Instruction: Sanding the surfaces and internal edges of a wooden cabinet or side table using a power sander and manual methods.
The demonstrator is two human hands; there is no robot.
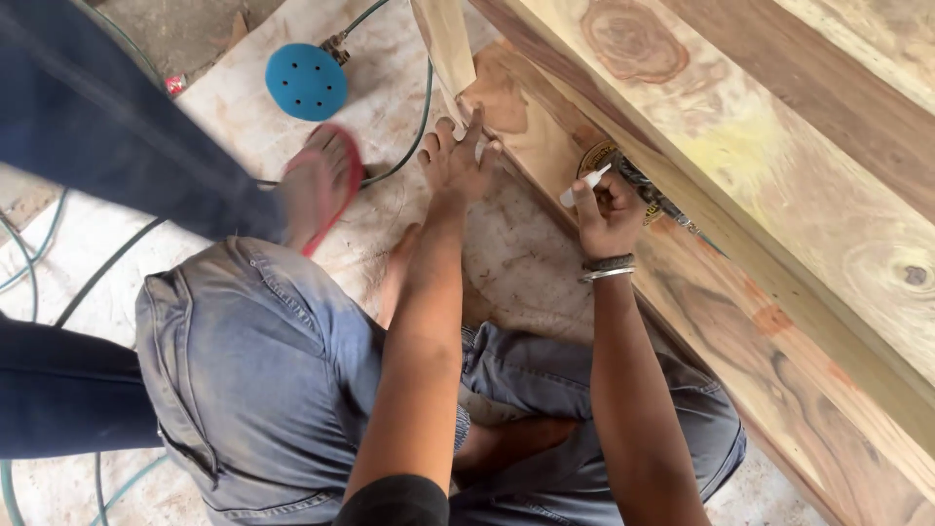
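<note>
Far left: another person's dark-trousered legs (88, 127), cut off by the frame edge, w/ a foot in a red sandal (326, 185) planted on the plywood floor sheet (243, 107). Foot is motion-blurred, hard to read. Just behind it a round blue sanding disc (306, 82), dotted w/ holes, on a green hose (409, 146) that snakes off under the legs. My knees in faded, dusty jeans (253, 360) hide most of the floor below.

Centre: my left hand (456, 161) lies flat, fingers spread apart, pressed against the lower edge of the big wood plank (779, 321); nothing gripped.

Right: my right hand (609, 209), bangles at the wrist, is closed around a small white marker (584, 184). Marker is short, cylindrical; long axis runs diagonal, free end pointing up-right toward the plank's underside, other end buried in my fist. Can't tell which end is the tip. Behind my fingers something dark and round is half hidden – can't ID it. Plank is smooth, strongly figured, brown and yellow grain w/ knots, running top-left to bottom-right.
</note>
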